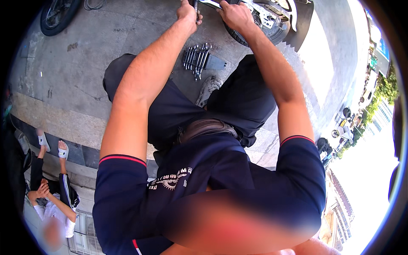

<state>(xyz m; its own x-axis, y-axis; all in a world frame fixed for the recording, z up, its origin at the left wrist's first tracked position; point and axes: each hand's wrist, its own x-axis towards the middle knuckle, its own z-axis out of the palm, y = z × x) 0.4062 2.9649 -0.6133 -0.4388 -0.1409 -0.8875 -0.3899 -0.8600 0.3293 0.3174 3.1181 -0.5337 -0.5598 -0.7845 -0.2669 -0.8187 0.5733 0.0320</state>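
Both arms reach forward to the top edge, which cuts off part of what I hold. My left hand (188, 16) is closed around a dark, rod-shaped thing (196, 5). To its right, my right hand (236, 16) closes its fingers on the end of a shiny silver, bar-like thing (209, 3). That bar spans the gap between my hands; whether it joins the dark rod I cannot tell. Just beyond my right hand is a motorcycle wheel (276, 34) with a black tyre and metal parts. A wrench set (196, 58) lies on the ground between my knees, partly in a grey holder (216, 63).
My shoe (209, 90) stands close behind the wrenches. Another black tyre (51, 25) is at the upper left, near a thin coiled cable (94, 4). At the lower left a person (55, 204) sits with hands together. Parked motorbikes (342, 129) line the far right.
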